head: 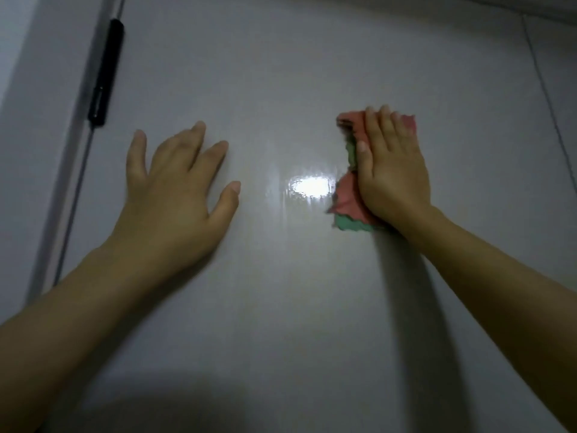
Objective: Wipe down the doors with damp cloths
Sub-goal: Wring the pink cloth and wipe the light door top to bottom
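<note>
The right hand [392,170] presses a pink and green cloth [346,198] flat against the pale grey door [281,292], fingers [379,126] straight and close together. The cloth sits right of the door's middle, beside a bright glare spot [310,186]. The left hand [175,195] lies flat on the door, fingers spread, holding nothing. A black hinge [104,73] runs along the door's left edge.

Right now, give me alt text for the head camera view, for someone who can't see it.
A person's right hand presses a crumpled pink-and-green cloth flat against a glossy pale grey door, beside a bright glare spot. The left hand rests open on the door, fingers spread. A black hinge runs along the door's left edge.
</note>
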Tool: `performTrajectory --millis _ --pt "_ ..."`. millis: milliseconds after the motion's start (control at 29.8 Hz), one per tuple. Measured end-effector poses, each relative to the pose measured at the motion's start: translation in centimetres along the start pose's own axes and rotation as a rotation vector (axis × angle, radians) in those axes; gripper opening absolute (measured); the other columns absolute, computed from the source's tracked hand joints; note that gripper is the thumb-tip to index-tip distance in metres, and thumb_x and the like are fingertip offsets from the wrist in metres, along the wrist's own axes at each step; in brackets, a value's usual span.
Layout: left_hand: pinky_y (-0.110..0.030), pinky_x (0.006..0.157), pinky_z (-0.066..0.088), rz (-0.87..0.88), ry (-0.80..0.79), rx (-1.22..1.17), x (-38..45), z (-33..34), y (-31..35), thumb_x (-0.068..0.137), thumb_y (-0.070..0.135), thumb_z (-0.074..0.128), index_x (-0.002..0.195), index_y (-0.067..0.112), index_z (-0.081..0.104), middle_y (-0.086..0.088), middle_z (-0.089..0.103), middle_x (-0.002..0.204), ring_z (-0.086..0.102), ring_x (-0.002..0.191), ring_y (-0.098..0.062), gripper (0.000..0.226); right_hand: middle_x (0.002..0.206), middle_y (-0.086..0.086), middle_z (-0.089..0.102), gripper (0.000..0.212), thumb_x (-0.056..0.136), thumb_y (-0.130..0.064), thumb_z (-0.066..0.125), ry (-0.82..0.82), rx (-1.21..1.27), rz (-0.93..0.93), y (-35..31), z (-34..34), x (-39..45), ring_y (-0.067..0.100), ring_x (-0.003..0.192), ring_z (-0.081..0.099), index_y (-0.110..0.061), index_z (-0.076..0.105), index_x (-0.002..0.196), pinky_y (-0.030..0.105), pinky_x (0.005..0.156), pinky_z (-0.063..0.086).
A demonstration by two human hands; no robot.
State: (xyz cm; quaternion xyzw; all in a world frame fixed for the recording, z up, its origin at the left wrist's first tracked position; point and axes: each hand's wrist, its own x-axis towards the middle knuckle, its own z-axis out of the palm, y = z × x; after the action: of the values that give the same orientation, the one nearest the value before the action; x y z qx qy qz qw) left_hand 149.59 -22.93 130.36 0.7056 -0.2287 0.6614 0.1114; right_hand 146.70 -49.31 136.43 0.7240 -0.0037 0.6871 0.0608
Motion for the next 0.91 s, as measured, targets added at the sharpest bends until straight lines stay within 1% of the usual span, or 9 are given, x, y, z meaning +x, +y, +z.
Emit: performTrajectory --millis 67,235,302,437,504,605,705,773,907 --pt "-0.046 0.115 -0.008 -0.027 0.037 0.024 -0.9 -0.5 -1.4 0.089 0.051 0.021 0.144 0.015 0.038 -0.013 0.022 0.156 0.020 0.143 -0.027 0.069 0.159 0.010 0.005 0.053 0.103 -0.033 0.016 0.033 0.064 0.092 -3.6 0.7 0.2 0.022 0.147 0.000 -0.012 0.008 0.152 0.035 0.119 -0.003" --pt "-0.052 0.113 0.004 -0.149 0.151 0.051 -4.1 -1.4 -5.9 0.093 0.038 0.030 0.142 0.008 0.042 -0.019 0.026 0.154 0.024 0.141 -0.035 0.058 0.157 0.008 0.014 0.057 0.099 -0.039 0.014 -0.078 -0.004 -0.476 -7.3 0.8 -4.2 0.022 0.146 0.008 -0.013 0.017 0.149 0.036 0.120 0.002" --pt "-0.052 0.114 0.010 -0.167 0.150 0.050 -5.4 -1.3 -7.5 0.093 0.031 0.033 0.142 0.004 0.040 -0.022 0.026 0.153 0.024 0.140 -0.037 0.057 0.156 0.010 0.017 0.056 0.099 -0.038 0.016 -0.081 -0.030 -0.539 -6.7 0.3 -3.1 0.022 0.145 0.011 -0.013 0.018 0.148 0.033 0.119 0.001" --pt "-0.041 0.119 0.006 -0.128 0.117 0.090 -6.4 -1.0 -8.8 0.095 0.026 0.030 0.150 0.006 0.024 -0.015 0.020 0.156 0.017 0.145 -0.028 0.059 0.159 0.011 0.008 0.054 0.102 -0.035 0.016 0.004 0.014 -0.101 -9.6 1.3 1.6 0.023 0.147 0.004 -0.014 0.010 0.151 0.035 0.119 -0.002" --pt "-0.038 0.120 0.005 -0.143 0.133 0.062 -6.5 -0.8 -9.1 0.095 0.028 0.027 0.152 0.010 0.016 -0.010 0.017 0.158 0.013 0.146 -0.023 0.061 0.159 0.012 0.005 0.056 0.102 -0.037 0.018 0.023 0.036 -0.022 -13.4 2.1 1.7 0.024 0.147 0.001 -0.012 0.009 0.152 0.039 0.119 0.000" --pt "-0.035 0.120 0.003 -0.150 0.156 0.042 -6.7 -0.7 -9.4 0.096 0.030 0.026 0.153 0.012 0.012 -0.007 0.014 0.159 0.011 0.146 -0.019 0.062 0.158 0.009 0.011 0.056 0.100 -0.040 0.016 -0.005 0.009 -0.378 -16.9 2.8 -1.3 0.023 0.147 0.006 -0.015 0.014 0.151 0.037 0.119 0.000" --pt "-0.034 0.120 0.001 -0.137 0.144 0.036 -6.8 -0.7 -9.5 0.096 0.031 0.026 0.153 0.013 0.010 -0.006 0.012 0.159 0.008 0.147 -0.018 0.062 0.157 0.006 0.014 0.058 0.097 -0.042 0.012 -0.097 -0.028 -0.658 -15.4 1.8 -2.3 0.020 0.146 0.009 -0.017 0.016 0.150 0.036 0.120 0.002" --pt "-0.034 0.120 0.000 -0.129 0.148 0.022 -6.8 -0.6 -9.5 0.096 0.031 0.026 0.153 0.013 0.010 -0.006 0.011 0.160 0.008 0.147 -0.018 0.062 0.158 0.007 0.011 0.058 0.098 -0.042 0.011 -0.094 -0.060 -0.593 -14.8 1.6 -0.5 0.020 0.146 0.006 -0.017 0.013 0.150 0.035 0.120 0.001" --pt "-0.036 0.120 0.002 -0.147 0.168 0.014 -7.1 -0.6 -9.5 0.096 0.033 0.025 0.152 0.010 0.013 -0.008 0.013 0.159 0.009 0.147 -0.019 0.062 0.160 0.006 0.005 0.054 0.102 -0.038 0.013 -0.013 -0.005 -0.244 -19.1 2.7 2.0 0.020 0.147 0.000 -0.019 0.007 0.152 0.036 0.119 -0.002"
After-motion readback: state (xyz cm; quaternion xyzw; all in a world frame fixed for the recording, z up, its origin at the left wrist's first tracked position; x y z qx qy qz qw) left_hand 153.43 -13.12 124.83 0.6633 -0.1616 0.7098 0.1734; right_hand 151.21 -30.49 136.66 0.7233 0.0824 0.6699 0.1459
